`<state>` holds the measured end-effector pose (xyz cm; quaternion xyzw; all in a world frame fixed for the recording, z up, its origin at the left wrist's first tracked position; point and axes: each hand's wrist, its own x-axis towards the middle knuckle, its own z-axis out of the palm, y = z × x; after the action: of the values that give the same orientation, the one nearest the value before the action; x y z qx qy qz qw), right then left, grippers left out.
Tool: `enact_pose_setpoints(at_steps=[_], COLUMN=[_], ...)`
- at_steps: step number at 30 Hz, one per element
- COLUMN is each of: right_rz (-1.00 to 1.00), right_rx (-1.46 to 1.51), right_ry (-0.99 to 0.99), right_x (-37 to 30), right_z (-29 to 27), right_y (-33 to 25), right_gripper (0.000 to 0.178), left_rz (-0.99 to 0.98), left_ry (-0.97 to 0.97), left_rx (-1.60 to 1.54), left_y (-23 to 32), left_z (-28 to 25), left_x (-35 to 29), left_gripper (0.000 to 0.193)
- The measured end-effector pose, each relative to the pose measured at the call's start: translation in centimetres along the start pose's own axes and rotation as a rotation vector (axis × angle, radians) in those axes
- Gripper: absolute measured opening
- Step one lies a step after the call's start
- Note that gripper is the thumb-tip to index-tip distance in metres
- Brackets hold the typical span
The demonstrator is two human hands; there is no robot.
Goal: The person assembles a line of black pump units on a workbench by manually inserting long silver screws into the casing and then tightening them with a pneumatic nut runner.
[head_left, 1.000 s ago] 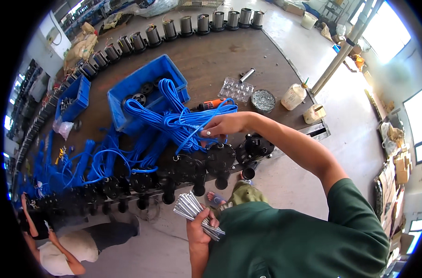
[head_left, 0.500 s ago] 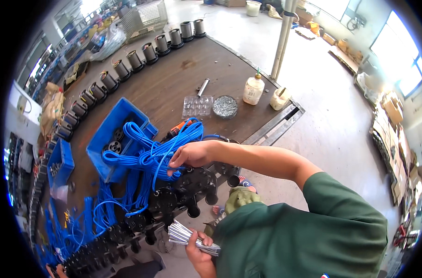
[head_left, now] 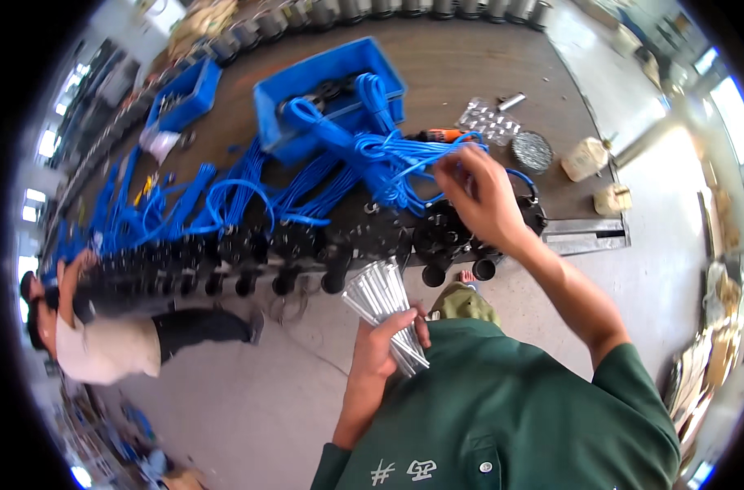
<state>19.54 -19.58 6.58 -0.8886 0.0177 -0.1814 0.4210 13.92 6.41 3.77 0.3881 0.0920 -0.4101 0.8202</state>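
My left hand [head_left: 390, 331] is closed around a fanned bundle of thin silvery metal rods [head_left: 377, 292], held in front of my body. My right hand [head_left: 484, 196] reaches over the bench edge, its thumb and fingers curled together; whatever lies between the fingertips is hidden. Its fingertips are right beside a coiled blue cable [head_left: 388, 155], and below it sits a round black housing [head_left: 441, 233]. More black housings [head_left: 294, 238] stand in a row along the near edge, with blue cables lying behind them.
A blue bin [head_left: 278, 131] holds black round parts; a smaller blue bin [head_left: 194, 110] stands farther left. An orange-handled tool [head_left: 445, 135], a clear tray [head_left: 488, 120], a dish of small metal pieces [head_left: 532, 152] and a bottle [head_left: 586, 159] lie right. A co-worker [head_left: 115, 347] works at left.
The view has turned, bringing the co-worker into full sight at left. My right hand's fingers now point up at the blue cable's right end. My left hand still grips the rods.
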Motion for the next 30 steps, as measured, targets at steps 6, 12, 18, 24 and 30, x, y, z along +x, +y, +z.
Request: enact_pose_setpoints(at_steps=[6, 12, 18, 24, 30], right_rz=[0.452, 0.698, 0.749, 0.434, 0.282], right_rx=[0.518, 0.613, 0.911, 0.809, 1.355], right_ry=[-0.551, -0.634, -0.454, -0.127, 0.022], right_x=[-8.3, -8.8, -7.2, -4.3, -3.2], right_z=[3.1, 4.2, -0.7, -0.9, 3.7], right_y=[-4.7, -3.0, -1.0, -1.9, -0.3], right_gripper=[0.021, 0.017, 0.015, 0.016, 0.032], left_rz=[-0.024, -0.052, -0.046, 0.039, 0.035], left_ry=[-0.004, 0.044, 0.109, 0.187, 0.136], left_rx=[-0.036, -0.115, -0.248, -0.236, -0.284], left_y=[-1.3, -2.9, -3.1, -3.4, -3.3], left_z=[-0.3, -1.9, -3.6, -4.7, -4.4], left_x=[-0.8, -0.8, -1.7, -1.7, -1.8], left_gripper=[0.044, 0.045, 0.027, 0.021, 0.021])
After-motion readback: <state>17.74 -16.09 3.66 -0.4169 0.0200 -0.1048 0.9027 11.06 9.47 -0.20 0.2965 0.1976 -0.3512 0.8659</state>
